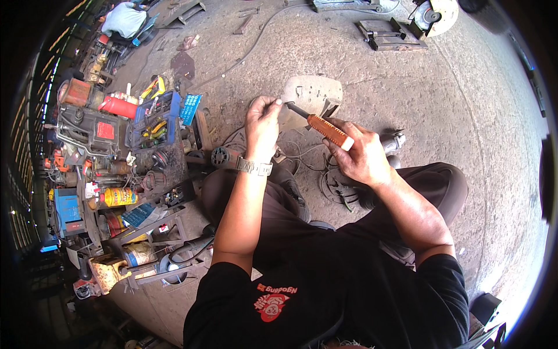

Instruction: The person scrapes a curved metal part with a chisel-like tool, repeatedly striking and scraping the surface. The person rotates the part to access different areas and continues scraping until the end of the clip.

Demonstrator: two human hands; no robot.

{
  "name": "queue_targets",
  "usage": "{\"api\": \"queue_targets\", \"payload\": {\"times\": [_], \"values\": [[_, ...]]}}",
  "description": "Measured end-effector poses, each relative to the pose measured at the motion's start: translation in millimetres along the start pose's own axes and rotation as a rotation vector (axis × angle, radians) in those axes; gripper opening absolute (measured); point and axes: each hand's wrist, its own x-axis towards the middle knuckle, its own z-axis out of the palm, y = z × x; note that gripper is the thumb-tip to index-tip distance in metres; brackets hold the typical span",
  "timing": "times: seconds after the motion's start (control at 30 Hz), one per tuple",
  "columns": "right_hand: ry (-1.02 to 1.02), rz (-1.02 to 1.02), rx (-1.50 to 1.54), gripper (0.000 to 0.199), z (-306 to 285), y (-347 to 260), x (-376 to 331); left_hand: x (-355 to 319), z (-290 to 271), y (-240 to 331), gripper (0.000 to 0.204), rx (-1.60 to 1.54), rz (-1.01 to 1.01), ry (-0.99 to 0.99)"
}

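Setting: a person sits on a concrete floor [465,104], seen from above, knees drawn up, both hands raised in front of the knees.

Right hand [361,156]: grip closed around the orange handle of a screwdriver [326,130], whose dark shaft points up and left, the tip meeting the left fingertips.

Left hand [263,123]: fingertips pinched together on a small part [278,102] at the screwdriver's tip; the part is too small to identify. A metal wristwatch [254,167] sits on this wrist.

Position of the work: in the air, above the floor, just in front of a flat grey slab [314,93] lying on the floor.

Handling, screwdriver: judged stiff and light; the ribbed handle offers a sure hold, best taken around its middle as now.

Handling, small part: judged light and easily dropped; a firm fingertip pinch suits it.

Containers: a blue tool tray [152,123] near the floor's left edge holds pliers and hand tools with yellow handles; a yellow can [119,196] and a red cylinder [118,107] stand among the clutter there, contents not visible.

Other items: tangled dark cables [340,187] lie on the floor under the right hand; a cut-off saw [433,14] stands at the far edge.
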Motion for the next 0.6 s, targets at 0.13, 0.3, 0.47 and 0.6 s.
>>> {"api": "queue_targets", "payload": {"times": [0.13, 0.3, 0.47, 0.6], "values": [[0.012, 0.026, 0.036, 0.041, -4.4, -4.1, 0.8, 1.7, -2.6, -2.0, 0.006, -0.013, -0.008, 0.003], [-0.005, 0.017, 0.02, 0.041, -3.3, -2.7, 0.8, 3.0, -3.8, -4.5, 0.005, -0.033, -0.003, -0.004], [-0.008, -0.001, 0.008, 0.042, -2.9, -2.8, 1.2, 1.5, 2.5, -2.0, 0.01, -0.034, 0.022, 0.01], [-0.009, 0.007, 0.014, 0.042, -1.6, -2.9, 1.4, 1.7, 1.3, -2.1, 0.01, -0.039, 0.01, 0.009]]}}
